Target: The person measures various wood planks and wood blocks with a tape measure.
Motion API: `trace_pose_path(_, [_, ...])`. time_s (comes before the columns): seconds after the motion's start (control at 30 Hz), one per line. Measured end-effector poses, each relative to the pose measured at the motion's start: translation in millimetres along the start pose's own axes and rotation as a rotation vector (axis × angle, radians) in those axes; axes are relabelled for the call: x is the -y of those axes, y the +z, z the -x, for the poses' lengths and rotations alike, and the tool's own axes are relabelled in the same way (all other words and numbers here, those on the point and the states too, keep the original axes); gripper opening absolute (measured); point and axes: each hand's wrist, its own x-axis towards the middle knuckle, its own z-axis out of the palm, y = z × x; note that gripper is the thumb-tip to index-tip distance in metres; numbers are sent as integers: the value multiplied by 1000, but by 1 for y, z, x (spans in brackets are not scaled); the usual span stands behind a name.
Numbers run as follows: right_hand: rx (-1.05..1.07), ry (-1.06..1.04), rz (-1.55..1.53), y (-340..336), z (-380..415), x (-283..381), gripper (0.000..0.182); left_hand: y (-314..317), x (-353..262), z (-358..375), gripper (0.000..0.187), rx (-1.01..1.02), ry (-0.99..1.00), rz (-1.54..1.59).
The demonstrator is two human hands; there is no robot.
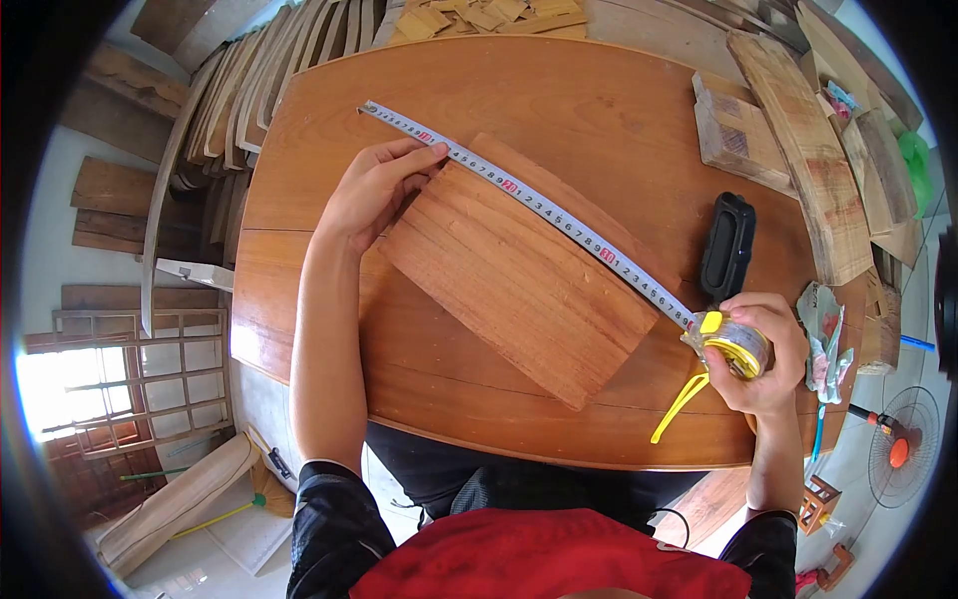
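Note:
A rectangular wooden board (519, 270) lies at a slant on the brown table. Across its upper part runs the silver blade (559, 217) of a tape measure, its hooked end past the board's upper left corner. My left hand (384, 185) is at that corner, thumb and fingers closed on the blade's edge; the fingers under it are partly hidden. Beyond the board's right end, my right hand (763, 349) grips the yellow and clear tape measure case (736, 344). A yellow wrist strap (681, 407) hangs from the case onto the table.
A black oblong case or tool (727, 248) lies near my right hand. Wood blocks (738, 130) and planks (803, 150) rest along the table's right side. Curved wooden pieces (269, 85) lean in a row behind the left edge. A fan (901, 449) stands on the right.

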Motion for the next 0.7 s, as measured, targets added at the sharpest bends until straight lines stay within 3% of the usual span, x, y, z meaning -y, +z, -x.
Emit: trace_pose_path(0.7, [-13,-52,-30,1,-8,3,48,9,-4,4,27,-45,28,-71])
